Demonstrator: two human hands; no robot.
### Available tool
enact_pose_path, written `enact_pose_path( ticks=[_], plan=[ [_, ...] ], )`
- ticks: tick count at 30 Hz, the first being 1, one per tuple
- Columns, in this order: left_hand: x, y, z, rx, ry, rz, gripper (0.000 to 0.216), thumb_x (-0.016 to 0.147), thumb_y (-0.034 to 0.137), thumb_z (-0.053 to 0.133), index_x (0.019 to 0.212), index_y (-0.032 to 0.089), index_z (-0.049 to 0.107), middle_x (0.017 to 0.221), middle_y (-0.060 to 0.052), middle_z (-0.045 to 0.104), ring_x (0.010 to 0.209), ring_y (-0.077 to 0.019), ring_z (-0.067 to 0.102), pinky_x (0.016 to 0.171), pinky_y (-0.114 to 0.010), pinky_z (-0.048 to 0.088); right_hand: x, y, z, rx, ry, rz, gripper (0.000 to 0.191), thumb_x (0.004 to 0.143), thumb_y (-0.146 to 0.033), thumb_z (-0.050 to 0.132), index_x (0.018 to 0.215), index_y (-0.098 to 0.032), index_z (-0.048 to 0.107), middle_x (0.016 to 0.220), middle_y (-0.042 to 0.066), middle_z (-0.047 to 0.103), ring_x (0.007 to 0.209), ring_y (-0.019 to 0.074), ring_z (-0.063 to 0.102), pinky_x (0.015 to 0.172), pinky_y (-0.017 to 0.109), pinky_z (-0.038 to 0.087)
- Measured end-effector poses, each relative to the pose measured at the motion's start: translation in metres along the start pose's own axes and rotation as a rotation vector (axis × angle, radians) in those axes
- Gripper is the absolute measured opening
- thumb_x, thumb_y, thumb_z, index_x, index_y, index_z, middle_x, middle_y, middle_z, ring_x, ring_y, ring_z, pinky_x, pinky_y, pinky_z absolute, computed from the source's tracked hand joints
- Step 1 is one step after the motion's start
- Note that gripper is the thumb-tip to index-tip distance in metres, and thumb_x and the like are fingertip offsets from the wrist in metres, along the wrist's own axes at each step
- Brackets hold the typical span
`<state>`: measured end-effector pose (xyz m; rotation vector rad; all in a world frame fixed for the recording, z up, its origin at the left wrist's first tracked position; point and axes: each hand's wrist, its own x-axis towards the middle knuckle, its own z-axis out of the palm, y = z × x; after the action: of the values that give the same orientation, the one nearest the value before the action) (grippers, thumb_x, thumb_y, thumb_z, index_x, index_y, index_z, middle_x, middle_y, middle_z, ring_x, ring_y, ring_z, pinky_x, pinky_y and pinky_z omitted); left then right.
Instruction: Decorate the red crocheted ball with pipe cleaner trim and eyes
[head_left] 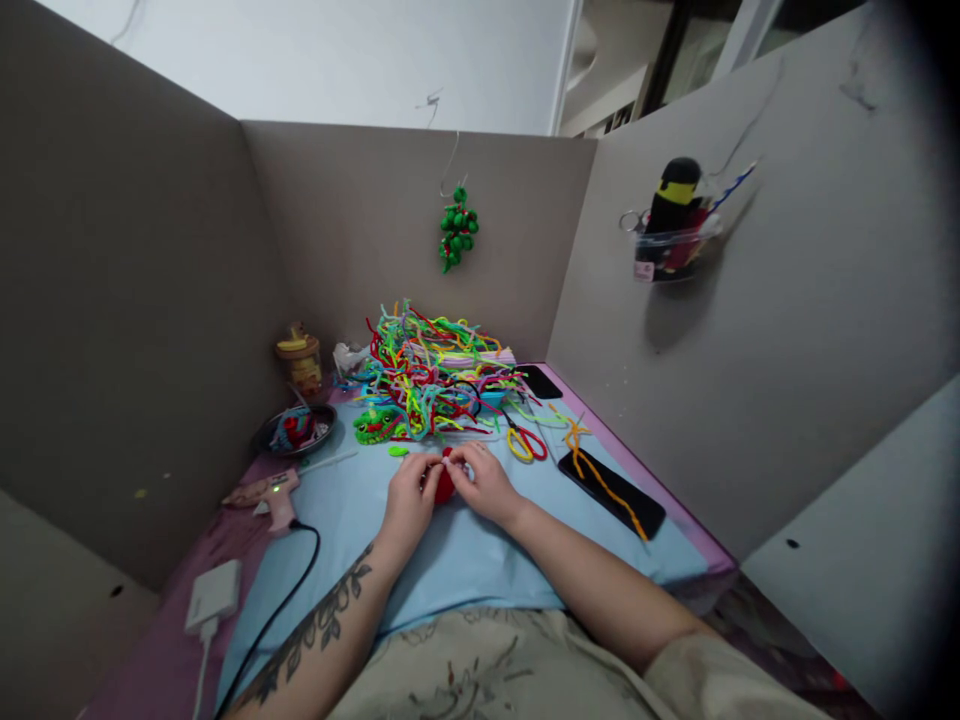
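Observation:
Both my hands meet over a small red fuzzy piece (445,486) on the light blue sheet (480,550). My left hand (409,492) curls its fingers round the piece's left side. My right hand (487,480) pinches it from the right, fingers pressed together. Most of the red piece is hidden between them. Just beyond my hands lies a big tangled heap of coloured pipe cleaners (431,370), with a small green pipe-cleaner figure (375,427) at its left foot and a little green bit (397,451) near my left hand.
Scissors with yellow and red handles (525,440) lie right of my hands. A dark phone (611,490) under an orange pipe cleaner lies further right. A glue gun (270,492), a dish (294,432) and a white adapter (214,595) sit left. Cardboard walls enclose the desk.

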<state>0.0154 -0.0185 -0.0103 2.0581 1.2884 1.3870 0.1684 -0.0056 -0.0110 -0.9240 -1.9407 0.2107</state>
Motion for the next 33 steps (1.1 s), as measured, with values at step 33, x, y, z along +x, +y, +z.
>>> enact_pose_path(
  ticks=[33],
  plan=[
    [-0.002, -0.005, 0.003, 0.033, -0.112, 0.028, 0.025, 0.085, 0.022, 0.046, 0.104, 0.020, 0.061, 0.099, -0.007, 0.067, 0.090, -0.0182, 0.061, 0.081, -0.033, 0.048, 0.002, 0.003, -0.006, -0.049, -0.096, -0.027, 0.010, 0.082, -0.014, 0.049, 0.078, -0.020, 0.057, 0.074, 0.003, 0.057, 0.075, 0.0173, 0.051, 0.070, 0.030, 0.041]
  ],
)
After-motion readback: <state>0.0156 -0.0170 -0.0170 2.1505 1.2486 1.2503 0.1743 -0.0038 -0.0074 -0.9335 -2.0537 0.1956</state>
